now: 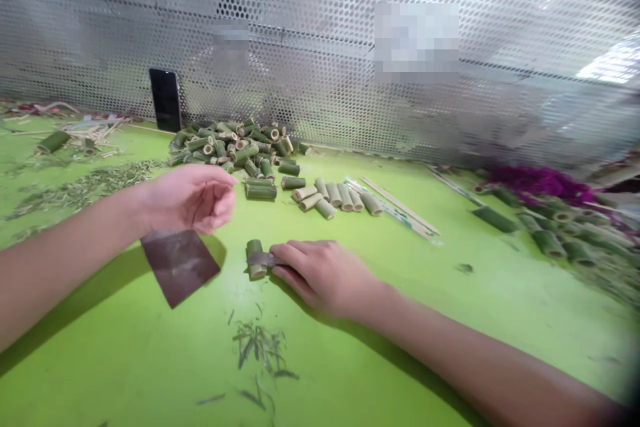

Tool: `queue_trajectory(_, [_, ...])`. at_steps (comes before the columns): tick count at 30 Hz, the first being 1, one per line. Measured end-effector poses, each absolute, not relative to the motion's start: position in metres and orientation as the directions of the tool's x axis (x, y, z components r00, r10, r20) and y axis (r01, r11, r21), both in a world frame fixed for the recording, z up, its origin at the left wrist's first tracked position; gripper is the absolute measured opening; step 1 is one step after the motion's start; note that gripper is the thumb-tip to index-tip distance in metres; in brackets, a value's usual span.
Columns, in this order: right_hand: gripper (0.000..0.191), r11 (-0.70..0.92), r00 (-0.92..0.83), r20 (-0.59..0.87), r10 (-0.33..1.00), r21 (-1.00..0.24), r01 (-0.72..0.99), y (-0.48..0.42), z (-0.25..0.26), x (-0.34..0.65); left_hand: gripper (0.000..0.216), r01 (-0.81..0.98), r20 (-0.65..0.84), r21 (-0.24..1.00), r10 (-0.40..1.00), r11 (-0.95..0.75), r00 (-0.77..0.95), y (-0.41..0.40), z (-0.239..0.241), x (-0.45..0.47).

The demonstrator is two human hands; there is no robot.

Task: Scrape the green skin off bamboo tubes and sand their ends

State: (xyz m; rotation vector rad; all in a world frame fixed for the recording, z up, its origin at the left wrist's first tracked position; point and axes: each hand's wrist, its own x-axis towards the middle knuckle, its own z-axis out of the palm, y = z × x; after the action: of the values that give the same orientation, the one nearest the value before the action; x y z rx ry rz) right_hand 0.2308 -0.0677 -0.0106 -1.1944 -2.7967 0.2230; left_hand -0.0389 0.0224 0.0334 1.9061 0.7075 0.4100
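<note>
My right hand (325, 277) rests on the table, its fingers closed on a small knife (265, 259). The flat metal blade lies across a short green bamboo piece (254, 250); the handle is hidden under my fingers. To the left, my left hand (193, 200) is raised with loosely curled fingers and the thumb apart, and nothing shows in it. Under that hand a dark brown square sheet, like sandpaper (183, 270), lies on the table. Green bamboo shavings (260, 347) are scattered nearer to me.
A pile of short green bamboo pieces (245, 147) sits at the back, near an upright phone (165, 100). Several peeled pieces (345, 195) lie beside thin sticks (400, 205). More bamboo (550, 243) and purple fibres (540, 185) are at right. A perforated metal screen (320, 93) stands behind.
</note>
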Motion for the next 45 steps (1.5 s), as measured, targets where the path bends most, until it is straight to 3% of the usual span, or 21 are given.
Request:
queue_trajectory(2, [0.025, 0.687, -0.693, 0.031, 0.720, -0.167, 0.707, -0.067, -0.011, 0.231, 0.045, 0.176, 0.043, 0.951, 0.669, -0.256, 0.742, 0.024, 0.034, -0.040])
queue_trajectory(3, [0.025, 0.691, -0.697, 0.034, 0.716, -0.171, 0.702, -0.067, -0.010, 0.231, 0.044, 0.160, 0.148, 0.924, 0.712, -0.346, 0.686, 0.023, 0.033, -0.041])
queue_trajectory(5, [0.025, 0.697, -0.702, 0.043, 0.711, -0.179, 0.694, -0.067, -0.010, 0.232, 0.045, 0.216, 0.413, 0.764, 0.718, -0.608, 0.561, 0.019, 0.029, -0.043])
queue_trajectory(7, [0.025, 0.698, -0.703, 0.048, 0.709, -0.185, 0.692, -0.068, -0.010, 0.232, 0.053, 0.285, 0.575, 0.565, 0.617, -0.774, 0.538, 0.013, 0.026, -0.045])
queue_trajectory(10, [0.026, 0.702, -0.706, 0.055, 0.706, -0.189, 0.687, -0.069, -0.009, 0.232, 0.046, 0.318, 0.611, 0.353, 0.474, -0.880, 0.634, 0.002, 0.022, -0.043])
queue_trajectory(12, [0.026, 0.705, -0.709, 0.056, 0.703, -0.184, 0.685, -0.069, -0.009, 0.232, 0.040, 0.357, 0.578, 0.121, 0.358, -0.926, 0.733, -0.004, 0.022, -0.037])
queue_trajectory(14, [0.025, 0.705, -0.708, 0.055, 0.704, -0.176, 0.687, -0.068, -0.009, 0.232, 0.034, 0.404, 0.488, 0.036, 0.369, -0.914, 0.791, -0.009, 0.022, -0.029])
queue_trajectory(16, [0.025, 0.702, -0.706, 0.052, 0.706, -0.176, 0.690, -0.068, -0.010, 0.232, 0.035, 0.491, 0.360, 0.142, 0.507, -0.860, 0.783, -0.014, 0.022, -0.021])
queue_trajectory(18, [0.024, 0.704, -0.707, 0.058, 0.705, -0.178, 0.688, -0.068, -0.010, 0.232, 0.056, 0.578, 0.188, 0.252, 0.626, -0.776, 0.757, -0.020, 0.023, -0.017])
queue_trajectory(20, [0.024, 0.704, -0.707, 0.057, 0.705, -0.173, 0.688, -0.069, -0.010, 0.232, 0.074, 0.624, 0.015, 0.301, 0.658, -0.721, 0.753, -0.025, 0.022, -0.014])
queue_trajectory(22, [0.023, 0.703, -0.706, 0.050, 0.707, -0.158, 0.693, -0.069, -0.010, 0.231, 0.062, 0.626, -0.070, 0.344, 0.645, -0.700, 0.761, -0.029, 0.020, -0.011])
queue_trajectory(25, [0.026, 0.697, -0.697, 0.050, 0.715, -0.129, 0.705, -0.069, -0.008, 0.232, 0.030, 0.578, -0.052, 0.418, 0.617, -0.701, 0.785, -0.029, 0.015, -0.008])
queue_trajectory(27, [0.026, 0.686, -0.684, 0.063, 0.727, -0.107, 0.719, -0.069, -0.008, 0.232, 0.026, 0.528, -0.013, 0.461, 0.589, -0.713, 0.808, -0.026, 0.012, -0.007])
queue_trajectory(31, [0.024, 0.670, -0.666, 0.077, 0.742, -0.085, 0.737, -0.069, -0.008, 0.234, 0.037, 0.487, 0.004, 0.553, 0.586, -0.676, 0.810, -0.020, 0.006, -0.008])
queue_trajectory(37, [0.024, 0.672, -0.668, 0.079, 0.740, -0.097, 0.734, -0.068, -0.009, 0.234, 0.058, 0.480, -0.087, 0.697, 0.602, -0.533, 0.794, -0.014, 0.001, -0.009])
queue_trajectory(45, [0.029, 0.654, -0.646, 0.099, 0.756, -0.083, 0.752, -0.069, -0.010, 0.233, 0.069, 0.525, -0.201, 0.727, 0.594, -0.442, 0.779, -0.012, 0.002, -0.008])
